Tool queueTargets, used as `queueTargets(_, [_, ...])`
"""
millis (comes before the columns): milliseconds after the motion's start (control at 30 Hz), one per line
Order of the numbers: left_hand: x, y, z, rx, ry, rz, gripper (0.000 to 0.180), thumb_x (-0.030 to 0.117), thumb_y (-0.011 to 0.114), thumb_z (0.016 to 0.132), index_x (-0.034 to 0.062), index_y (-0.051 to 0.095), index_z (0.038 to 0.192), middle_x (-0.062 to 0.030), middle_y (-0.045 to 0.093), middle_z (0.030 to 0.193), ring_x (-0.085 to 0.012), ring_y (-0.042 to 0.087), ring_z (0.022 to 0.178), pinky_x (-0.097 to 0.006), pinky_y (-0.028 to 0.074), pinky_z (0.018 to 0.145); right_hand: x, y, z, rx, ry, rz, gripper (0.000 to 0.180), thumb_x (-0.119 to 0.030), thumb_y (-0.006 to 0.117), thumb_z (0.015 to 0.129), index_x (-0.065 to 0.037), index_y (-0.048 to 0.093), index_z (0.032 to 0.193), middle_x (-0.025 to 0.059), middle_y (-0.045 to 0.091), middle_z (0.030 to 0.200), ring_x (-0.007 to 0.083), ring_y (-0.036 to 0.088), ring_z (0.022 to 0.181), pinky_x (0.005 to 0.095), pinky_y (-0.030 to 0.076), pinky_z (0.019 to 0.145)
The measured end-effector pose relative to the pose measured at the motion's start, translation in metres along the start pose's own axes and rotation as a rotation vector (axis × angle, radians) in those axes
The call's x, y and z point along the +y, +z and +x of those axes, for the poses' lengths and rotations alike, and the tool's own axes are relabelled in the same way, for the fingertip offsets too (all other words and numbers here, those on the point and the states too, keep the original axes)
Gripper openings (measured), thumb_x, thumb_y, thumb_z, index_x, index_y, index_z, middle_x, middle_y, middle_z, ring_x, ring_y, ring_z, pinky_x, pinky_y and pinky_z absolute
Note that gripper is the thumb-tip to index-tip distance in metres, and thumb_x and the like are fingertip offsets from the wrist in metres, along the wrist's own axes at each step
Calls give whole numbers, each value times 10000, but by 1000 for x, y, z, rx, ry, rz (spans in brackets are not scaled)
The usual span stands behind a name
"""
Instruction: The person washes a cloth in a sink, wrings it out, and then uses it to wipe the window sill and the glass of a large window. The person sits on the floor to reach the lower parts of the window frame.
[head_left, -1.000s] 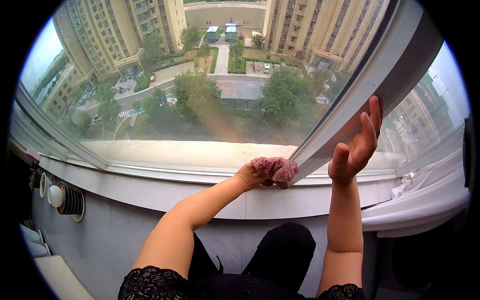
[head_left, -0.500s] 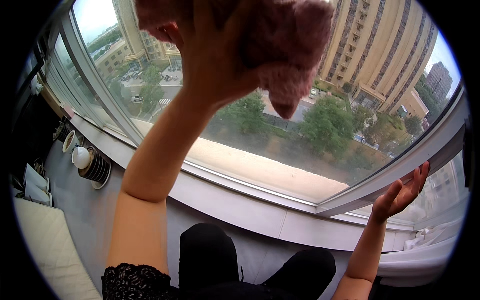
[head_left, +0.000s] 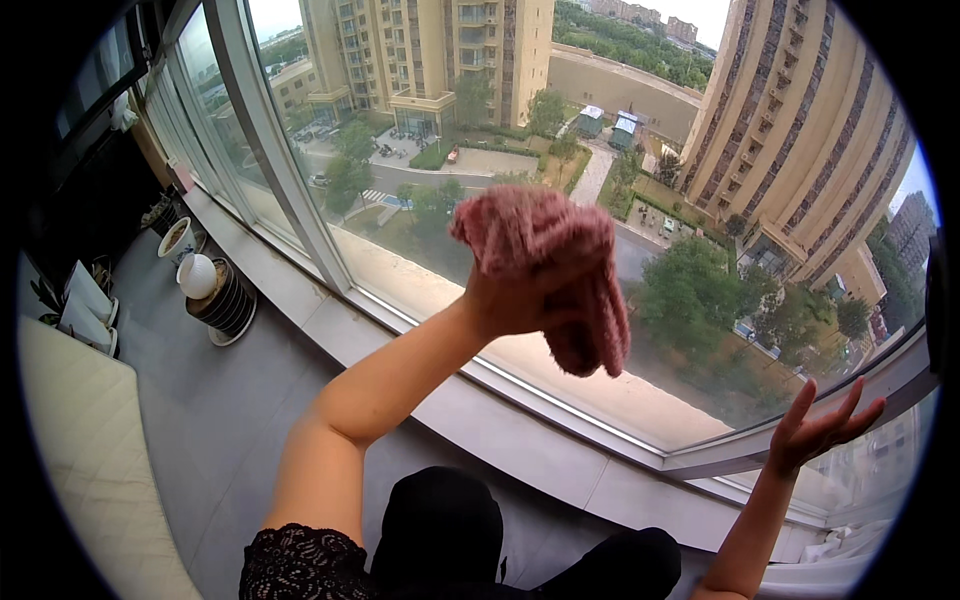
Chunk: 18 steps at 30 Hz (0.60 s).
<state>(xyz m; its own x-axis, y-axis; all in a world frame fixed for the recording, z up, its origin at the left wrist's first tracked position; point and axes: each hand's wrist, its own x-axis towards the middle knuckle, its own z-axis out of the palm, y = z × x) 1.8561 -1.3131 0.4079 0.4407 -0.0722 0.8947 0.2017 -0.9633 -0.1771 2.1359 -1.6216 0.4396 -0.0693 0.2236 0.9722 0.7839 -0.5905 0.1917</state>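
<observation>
A fluffy pink cleaning cloth (head_left: 540,240) is bunched in my left hand (head_left: 510,300), which is raised in front of the large window pane (head_left: 480,215). The fingers are partly covered by the cloth, and its loose end hangs down on the right. Whether the cloth touches the glass I cannot tell. Off to the right, my right hand (head_left: 815,432) is lifted beside the window frame (head_left: 850,410). Its fingers are spread and it holds nothing.
A pale sill (head_left: 520,440) runs along the window's foot. On the grey floor at left stand a dark ribbed pot (head_left: 228,305) with a white globe (head_left: 196,276) and a white pot (head_left: 178,240). A cream quilted pad (head_left: 85,450) lies nearer. White curtain fabric (head_left: 850,545) hangs at right.
My left hand has come down with the cloth from the top of the view to its middle. The right hand's fingers have spread wider, and the whole view has shifted.
</observation>
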Motion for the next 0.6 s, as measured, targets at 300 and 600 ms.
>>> queueTargets(300, [-61, -55, 126, 483, -271, 236, 892, 502, 730, 741, 111, 358, 1452, -305, 260, 1466, -487, 278, 1345, -608, 263, 1057, -23, 1, 32, 7, 67, -11, 614, -404, 551, 945, -101, 360, 1444, 212, 253, 1510, 354, 240, 1402, 502, 164, 1122])
queueTargets(600, [8, 60, -264, -331, -471, 201, 870, 360, 755, 706, 134, 337, 1435, -199, 376, 1372, -397, 342, 1302, -546, 230, 1107, -1, 4, 9, -79, -103, -138, 565, -382, 503, 970, -78, 389, 1432, 212, 302, 1498, 357, 290, 1380, 480, 218, 1096])
